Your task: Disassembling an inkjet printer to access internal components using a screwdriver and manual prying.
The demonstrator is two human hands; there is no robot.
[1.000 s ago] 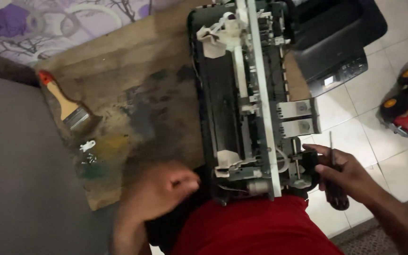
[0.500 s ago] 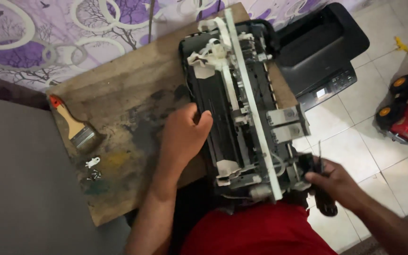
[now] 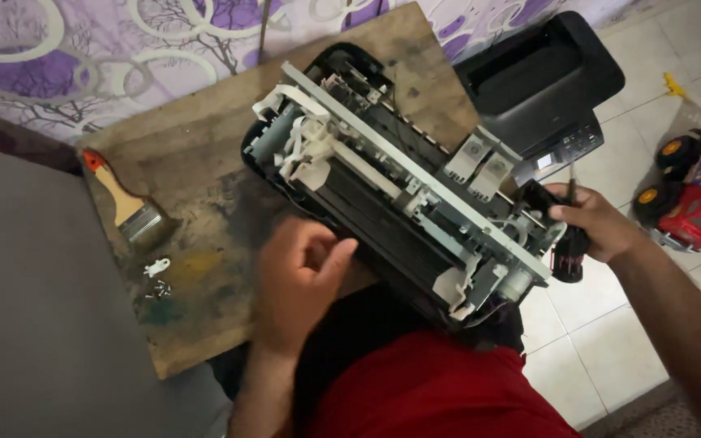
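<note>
An opened printer chassis [image 3: 399,186], black with grey metal rails and white plastic parts, lies diagonally across a stained wooden board [image 3: 204,170]. My left hand [image 3: 302,280] rests against its near long side, fingers bent on the black edge. At the chassis's right end my right hand [image 3: 598,223] is closed around the dark handle of a screwdriver [image 3: 568,253], thumb near the printer's corner. The screwdriver's tip is hidden.
A paintbrush [image 3: 127,207] with a wooden handle lies on the board's left part, with small screws and a white clip [image 3: 156,268] below it. A black printer cover [image 3: 545,89] sits on the tiled floor behind. Toy vehicles [image 3: 695,191] stand at the right.
The printer chassis has turned from upright in the view to a diagonal. My left hand slid from its upper left side down to the near edge. My right hand stayed at the end.
</note>
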